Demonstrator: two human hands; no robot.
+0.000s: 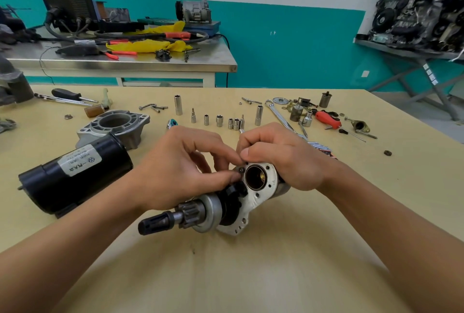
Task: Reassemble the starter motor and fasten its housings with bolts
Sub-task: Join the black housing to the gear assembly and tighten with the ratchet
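At the starter motor [261,195] flange rim, small bolt [241,170] in a left hand [180,174] pinch, right hand [288,159] curled round the motor.

Alt text: Only a person's arms and hands are visible. The left forearm [75,245] and the right forearm [391,217] are bare all the way to the picture's lower edge. The left grip [180,169] and the right grip [283,159] are bare hands with slim fingers and short, trimmed nails. One nail shows plainly on the right thumb [247,153]. The tip of the left thumb [232,177] looks dark; whether that is grime or shadow cannot be told.
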